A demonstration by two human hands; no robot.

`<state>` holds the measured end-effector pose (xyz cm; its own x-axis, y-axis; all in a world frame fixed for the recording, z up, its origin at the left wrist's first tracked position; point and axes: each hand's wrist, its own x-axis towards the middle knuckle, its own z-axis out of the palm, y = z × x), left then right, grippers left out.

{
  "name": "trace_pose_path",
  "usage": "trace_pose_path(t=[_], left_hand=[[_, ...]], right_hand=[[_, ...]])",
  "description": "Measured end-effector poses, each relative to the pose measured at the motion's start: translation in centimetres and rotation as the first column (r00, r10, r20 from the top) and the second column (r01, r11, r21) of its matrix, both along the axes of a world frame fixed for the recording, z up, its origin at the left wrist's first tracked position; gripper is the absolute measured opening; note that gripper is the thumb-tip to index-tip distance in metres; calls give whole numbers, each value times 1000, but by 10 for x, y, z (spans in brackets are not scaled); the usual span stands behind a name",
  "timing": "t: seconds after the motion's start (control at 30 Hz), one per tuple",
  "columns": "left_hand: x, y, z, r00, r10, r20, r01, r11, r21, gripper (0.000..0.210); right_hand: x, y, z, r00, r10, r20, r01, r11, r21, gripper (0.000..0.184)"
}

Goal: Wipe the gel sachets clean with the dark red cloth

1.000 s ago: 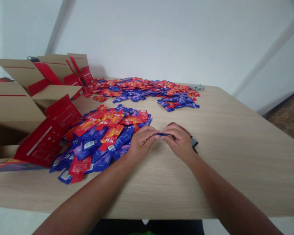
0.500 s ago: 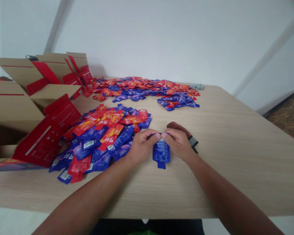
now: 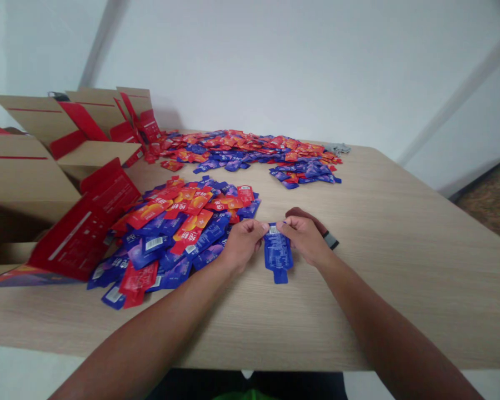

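A blue sachet with pale print and a barcode hangs between my two hands, its narrow tab pointing toward me. My left hand pinches one upper corner between thumb and fingers. The opposite upper corner is in the pinch of my right hand. Just left of my left hand lies a heap of red and blue sachets. Partly hidden behind my right hand is a brown object with a grey and black end; I cannot make out what it is.
Open cardboard boxes with red flaps stand along the left side. A long pile of red and blue sachets stretches across the back of the wooden table. A grey crumpled item lies at that pile's right end.
My thumbs have moved apart along the sachet's top edge, so the barcode between them now shows. The view has shifted slightly.
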<state>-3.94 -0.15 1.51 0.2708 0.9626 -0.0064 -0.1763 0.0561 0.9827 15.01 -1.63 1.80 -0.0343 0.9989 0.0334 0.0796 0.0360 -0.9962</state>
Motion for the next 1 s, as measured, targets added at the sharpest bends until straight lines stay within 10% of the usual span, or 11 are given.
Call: trace_pose_path(t=[0.2,0.5,1.0], left_hand=[[3,4,-12,996,2,-94,-5,999,-34,45],[3,3,-8,991,-107,76,113,990,-84,45],[6,-1,-16,989,-141,41,145,983,-114,39]], right_hand=[[9,0,-1,968,80,239,-60,994,-90,37],[12,1,3,995,75,-58,-85,978,-190,45],[16,5,-5,999,41,-10,-42,980,-197,48]])
